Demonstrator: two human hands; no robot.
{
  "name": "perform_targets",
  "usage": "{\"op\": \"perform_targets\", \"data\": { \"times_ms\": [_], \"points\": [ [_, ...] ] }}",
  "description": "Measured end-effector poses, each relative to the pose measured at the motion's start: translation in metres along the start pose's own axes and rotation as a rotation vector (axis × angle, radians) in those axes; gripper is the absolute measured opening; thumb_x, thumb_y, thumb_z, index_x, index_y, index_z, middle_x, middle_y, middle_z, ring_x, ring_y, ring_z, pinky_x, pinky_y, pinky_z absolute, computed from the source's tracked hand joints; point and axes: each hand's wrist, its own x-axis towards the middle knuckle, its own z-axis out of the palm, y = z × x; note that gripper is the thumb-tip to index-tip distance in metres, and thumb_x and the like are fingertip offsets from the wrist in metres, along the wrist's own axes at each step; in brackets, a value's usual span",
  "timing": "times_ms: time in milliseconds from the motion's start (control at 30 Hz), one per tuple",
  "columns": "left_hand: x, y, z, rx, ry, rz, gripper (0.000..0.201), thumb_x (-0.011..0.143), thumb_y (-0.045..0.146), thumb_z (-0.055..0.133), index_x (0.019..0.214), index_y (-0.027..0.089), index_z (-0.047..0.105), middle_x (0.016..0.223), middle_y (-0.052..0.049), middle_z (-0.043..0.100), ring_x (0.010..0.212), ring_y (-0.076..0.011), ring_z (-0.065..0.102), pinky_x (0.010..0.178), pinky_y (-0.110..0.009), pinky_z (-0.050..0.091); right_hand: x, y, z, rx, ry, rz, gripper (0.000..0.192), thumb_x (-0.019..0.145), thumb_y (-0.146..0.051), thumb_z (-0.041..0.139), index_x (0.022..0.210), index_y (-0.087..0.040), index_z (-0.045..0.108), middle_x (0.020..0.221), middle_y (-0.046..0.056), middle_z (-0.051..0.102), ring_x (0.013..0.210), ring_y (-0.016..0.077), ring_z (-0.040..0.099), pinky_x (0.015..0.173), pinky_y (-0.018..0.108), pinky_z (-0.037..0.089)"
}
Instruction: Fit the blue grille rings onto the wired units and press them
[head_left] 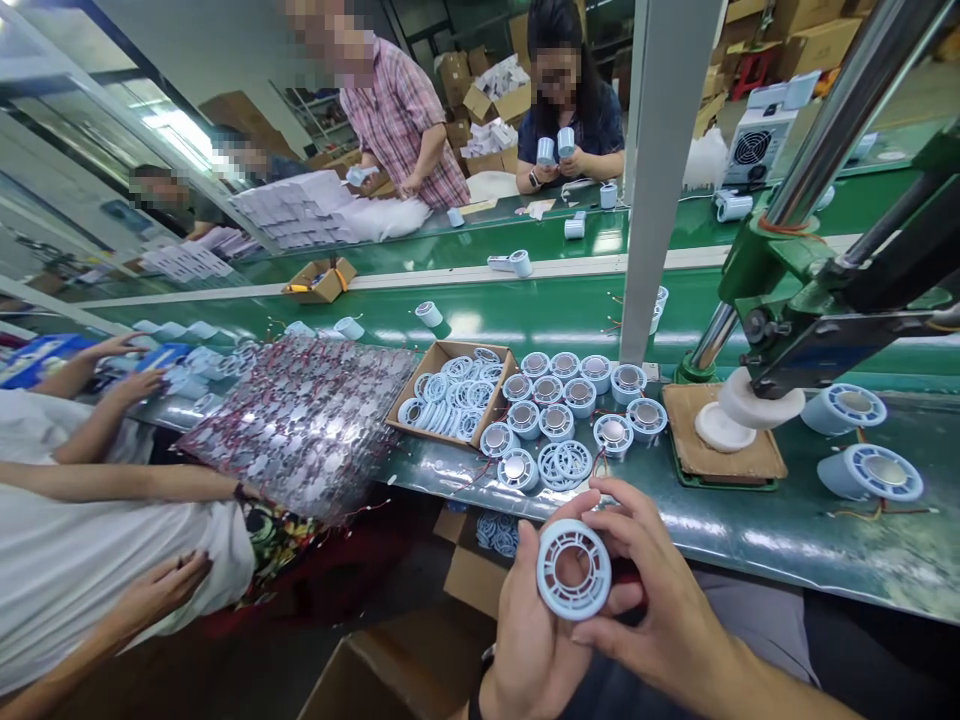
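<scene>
Held part: a pale blue round grille point(574, 570), ring-shaped with thin spokes, sat below the near edge of the green surface point(787, 540), facing the camera.
Left hand point(536, 640): cupped the grille from beneath, thumb and fingers closed on its lower rim.
Right hand point(660, 600): grip closed on the grille's right edge, fingertips curled over the top.
Handling, judged: moulded plastic, light, stiff at the rim; the spokes looked thin and likely to snap.
Where to hold: the outer rim, opposite sides, off the spokes.
Nearby: more grilles in a cardboard box point(452, 402); blue housings point(570, 405) in rows; a press point(757, 400) over a wooden pad.
</scene>
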Motion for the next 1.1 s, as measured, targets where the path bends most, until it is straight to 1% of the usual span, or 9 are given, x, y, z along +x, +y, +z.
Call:
{"op": "perform_targets", "data": {
  "times_ms": [133, 267, 433, 500, 567, 700, 733, 900, 1100],
  "points": [
    [0.0, 0.001, 0.0, -0.031, -0.014, -0.005, 0.052, 0.072, 0.058, 0.08, 0.108, 0.02, 0.078, 0.092, -0.007, 0.074, 0.065, -0.0144, 0.059, 0.056, -0.024, 0.053, 0.0, 0.0, 0.0, 0.01, -0.013, -0.001, 0.083, 0.069, -0.03, 0.086, 0.137, -0.029, 0.039, 0.148, 0.014, 0.037, 0.138, 0.0318, 0.044, 0.103, 0.042, 0.052],
    [0.0, 0.001, 0.001, -0.037, -0.001, 0.009, 0.054, 0.073, 0.057, 0.08, 0.111, 0.019, 0.077, 0.104, -0.01, 0.074, 0.079, -0.0194, 0.065, 0.067, -0.03, 0.058, 0.002, 0.0, -0.001, 0.002, -0.023, 0.006, 0.083, 0.067, -0.033, 0.088, 0.137, -0.03, 0.043, 0.147, 0.014, 0.038, 0.138, 0.0334, 0.042, 0.109, 0.046, 0.048],
    [0.0, -0.002, 0.0, -0.032, -0.01, 0.035, 0.054, 0.078, 0.06, 0.074, 0.115, 0.021, 0.075, 0.122, -0.012, 0.07, 0.106, -0.0301, 0.065, 0.088, -0.044, 0.057, 0.002, 0.001, -0.002, 0.05, -0.027, 0.032, 0.072, 0.07, -0.035, 0.087, 0.132, -0.029, 0.051, 0.147, 0.014, 0.039, 0.137, 0.0338, 0.045, 0.108, 0.045, 0.048],
    [-0.001, -0.002, -0.002, -0.032, -0.03, 0.036, 0.052, 0.081, 0.06, 0.071, 0.116, 0.021, 0.074, 0.122, -0.012, 0.07, 0.112, -0.0318, 0.064, 0.092, -0.045, 0.055, 0.001, 0.0, -0.002, 0.143, -0.025, 0.05, 0.065, 0.074, -0.039, 0.083, 0.131, -0.029, 0.053, 0.146, 0.014, 0.04, 0.134, 0.0321, 0.049, 0.103, 0.041, 0.052],
    [-0.001, -0.001, -0.003, -0.054, -0.071, 0.022, 0.05, 0.083, 0.057, 0.07, 0.117, 0.02, 0.074, 0.116, -0.011, 0.072, 0.109, -0.0292, 0.066, 0.09, -0.04, 0.056, -0.002, 0.0, -0.004, 0.268, 0.042, 0.069, 0.059, 0.081, -0.045, 0.076, 0.132, -0.03, 0.051, 0.144, 0.013, 0.042, 0.132, 0.0292, 0.052, 0.099, 0.037, 0.055],
    [-0.003, 0.004, -0.003, -0.127, -0.21, 0.01, 0.048, 0.088, 0.054, 0.066, 0.119, 0.018, 0.073, 0.114, -0.012, 0.075, 0.108, -0.0271, 0.068, 0.084, -0.034, 0.058, -0.001, 0.011, -0.016, 0.349, 0.396, 0.134, 0.052, 0.086, -0.04, 0.072, 0.132, -0.03, 0.05, 0.141, 0.01, 0.047, 0.133, 0.0248, 0.052, 0.105, 0.035, 0.052],
    [-0.004, 0.005, -0.003, -0.136, -0.238, 0.008, 0.048, 0.089, 0.054, 0.065, 0.12, 0.018, 0.073, 0.116, -0.012, 0.075, 0.111, -0.0279, 0.068, 0.086, -0.034, 0.058, 0.0, 0.015, -0.02, 0.348, 0.442, 0.169, 0.051, 0.085, -0.038, 0.074, 0.131, -0.029, 0.052, 0.139, 0.01, 0.05, 0.131, 0.0243, 0.053, 0.106, 0.035, 0.051],
    [-0.006, 0.007, -0.004, -0.137, -0.289, -0.016, 0.052, 0.09, 0.059, 0.06, 0.121, 0.018, 0.073, 0.127, -0.012, 0.072, 0.122, -0.0297, 0.064, 0.094, -0.035, 0.055, 0.003, 0.028, -0.031, 0.374, 0.469, 0.28, 0.052, 0.082, -0.037, 0.077, 0.128, -0.025, 0.055, 0.131, 0.011, 0.058, 0.122, 0.0239, 0.062, 0.104, 0.035, 0.054],
    [-0.005, 0.008, -0.006, -0.132, -0.286, -0.047, 0.056, 0.088, 0.06, 0.062, 0.122, 0.016, 0.072, 0.131, -0.014, 0.07, 0.127, -0.0307, 0.06, 0.097, -0.035, 0.053, -0.004, 0.027, -0.024, 0.355, 0.428, 0.295, 0.055, 0.083, -0.041, 0.075, 0.13, -0.023, 0.053, 0.135, 0.012, 0.055, 0.123, 0.024, 0.061, 0.104, 0.036, 0.054]
  ]
}}
